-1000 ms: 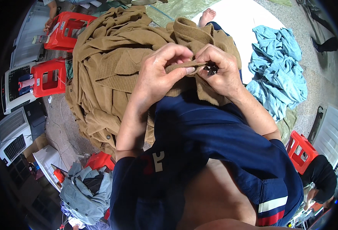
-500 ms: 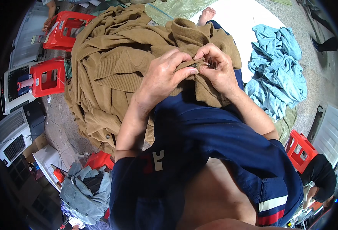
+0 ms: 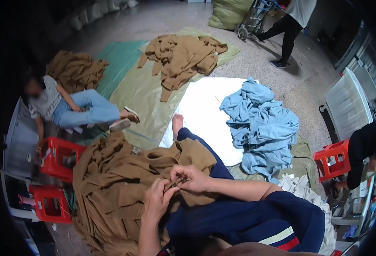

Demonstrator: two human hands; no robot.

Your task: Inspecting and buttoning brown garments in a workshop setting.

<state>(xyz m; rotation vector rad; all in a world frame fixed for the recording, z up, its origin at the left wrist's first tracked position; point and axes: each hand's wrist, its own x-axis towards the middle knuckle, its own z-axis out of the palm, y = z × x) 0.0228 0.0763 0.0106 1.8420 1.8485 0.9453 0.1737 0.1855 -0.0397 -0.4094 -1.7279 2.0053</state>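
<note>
A large heap of brown knitted garments [image 3: 107, 183] lies over my lap and to its left. My left hand [image 3: 155, 199] pinches a folded edge of the brown knit between thumb and fingers. Right beside it, my right hand [image 3: 195, 180] is closed on the same strip of fabric. Something small and dark shows among the right hand's fingers, too small to name. The two sets of fingertips nearly touch.
Light blue knitwear [image 3: 264, 123] is piled on a white sheet [image 3: 201, 102] at the right. More brown garments [image 3: 188, 55] lie ahead on plastic sheeting. Red stools [image 3: 47, 205] stand left, another red stool [image 3: 333, 160] right. A person [image 3: 77, 104] sits far left; another walks near a hand truck [image 3: 256, 19].
The view has tilted up, bringing the floor ahead, a seated person and a walking person into sight. Both hands appear lower in the picture, still pinching the brown knit.
</note>
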